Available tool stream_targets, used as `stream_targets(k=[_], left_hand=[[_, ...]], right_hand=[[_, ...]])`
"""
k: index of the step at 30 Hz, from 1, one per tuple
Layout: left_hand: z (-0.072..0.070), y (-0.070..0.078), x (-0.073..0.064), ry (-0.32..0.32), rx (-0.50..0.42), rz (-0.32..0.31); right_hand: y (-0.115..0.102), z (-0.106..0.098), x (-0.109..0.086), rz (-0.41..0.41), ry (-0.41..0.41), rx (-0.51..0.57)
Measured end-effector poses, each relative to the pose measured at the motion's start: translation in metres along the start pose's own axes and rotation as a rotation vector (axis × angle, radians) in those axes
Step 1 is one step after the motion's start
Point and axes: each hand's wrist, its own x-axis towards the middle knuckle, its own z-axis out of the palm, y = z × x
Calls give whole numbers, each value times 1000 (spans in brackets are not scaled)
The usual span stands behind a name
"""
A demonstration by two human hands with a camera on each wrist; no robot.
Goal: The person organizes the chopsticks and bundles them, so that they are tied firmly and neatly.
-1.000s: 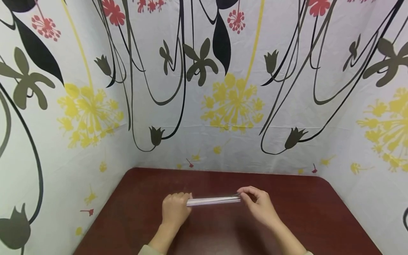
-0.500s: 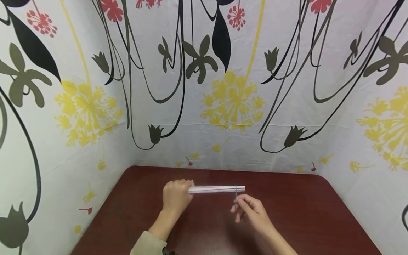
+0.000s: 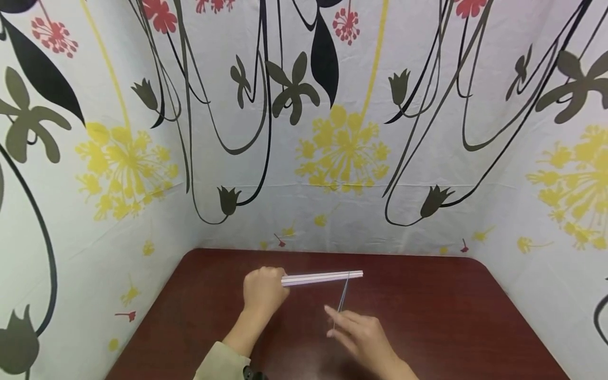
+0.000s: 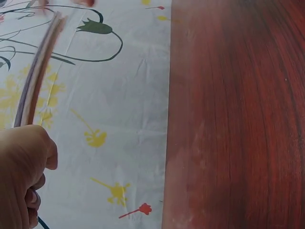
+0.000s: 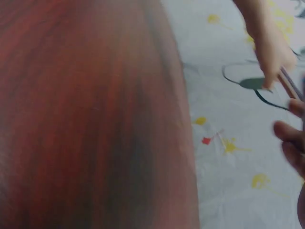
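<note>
In the head view my left hand (image 3: 263, 287) grips one end of a bundle of slim pale sticks (image 3: 318, 278), fingers wrapped round it. The bundle points right, held above the table. A thin bluish-grey rubber band (image 3: 343, 295) loops over it near its free end. My right hand (image 3: 363, 335), below that end, draws the band down into a long narrow loop caught on its fingers. The left wrist view shows the left hand (image 4: 24, 162) under the upright-looking bundle (image 4: 38, 71). At the edge of the right wrist view, right fingers (image 5: 296, 136) appear beside the sticks (image 5: 289, 84).
A dark red-brown wooden table (image 3: 214, 327) with rounded corners lies beneath both hands. White cloth (image 3: 266, 227) printed with flowers stands round its back and sides. A dark round item (image 3: 252, 373) sits by the left sleeve (image 3: 220, 364).
The right hand has moved from the bundle's free end down and slightly left, stretching the band longer. Its fingers have gone from a pinch to more spread. The left hand has raised the bundle slightly.
</note>
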Motion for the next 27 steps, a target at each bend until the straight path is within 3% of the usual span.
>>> stream_targets(k=[1,3,8,11,16,19,24,27], left_hand=[[-1,0,0,-3,-10,-13],[-2,1,0,8,-25,-27],[-6,3,2,52,-27,-9],[-6,3,2,61,-24,4],[-4,0,-4,103,-26,36],[-3,-1,-5,133,-30,77],[-3,0,-5,177,-33,157],[-3,0,-6,175,-43,169]], right_hand=[[-3,3,0,13,38,15],[-10,7,-1,143,115,107],[-28,13,2,687,296,484],[-30,13,6,890,327,654],[-17,-1,12,1006,329,946],[-7,-15,17,1045,300,1006],[3,-25,28,1076,259,839],[4,-21,33,1090,218,717]])
